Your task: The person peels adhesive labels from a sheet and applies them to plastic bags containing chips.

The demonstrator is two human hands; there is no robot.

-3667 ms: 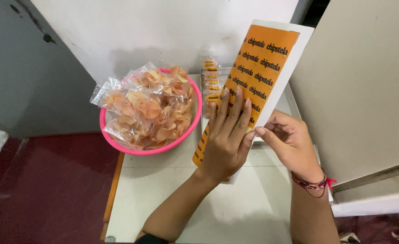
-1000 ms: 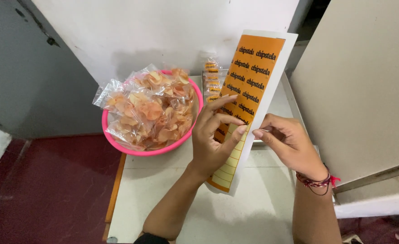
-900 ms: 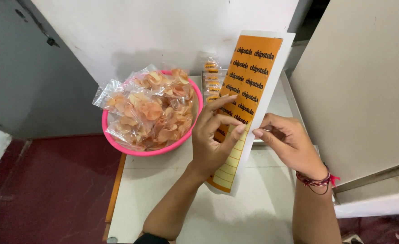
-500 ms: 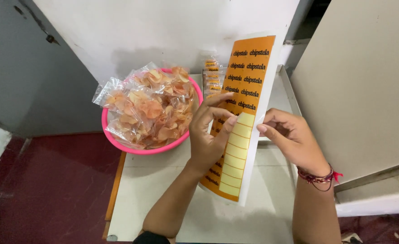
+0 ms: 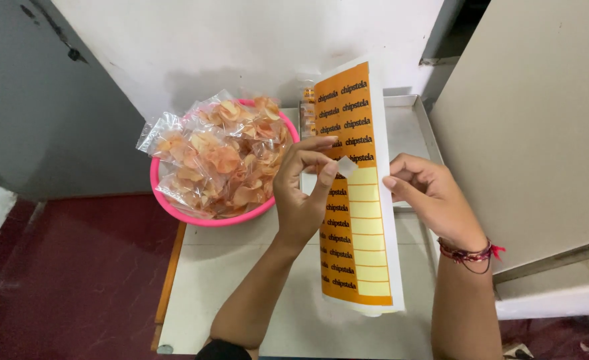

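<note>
— What has moved? 
— The orange sticker sheet (image 5: 356,220) has swung upright over the white table (image 5: 241,280), beside the pink bowl (image 5: 174,207) of chip packets (image 5: 214,157).
— And the hands?
— Right hand (image 5: 428,200) pinches the sheet's edge; left hand (image 5: 301,193) pinches a peeled sticker (image 5: 346,167).

Bare forearms, beaded bracelet (image 5: 466,253) (red thread tassel), right wrist

orange sticker sheet (image 5: 354,200) held upright over the table, one sticker (image 5: 346,167) half peeled, several slots bare.
</note>
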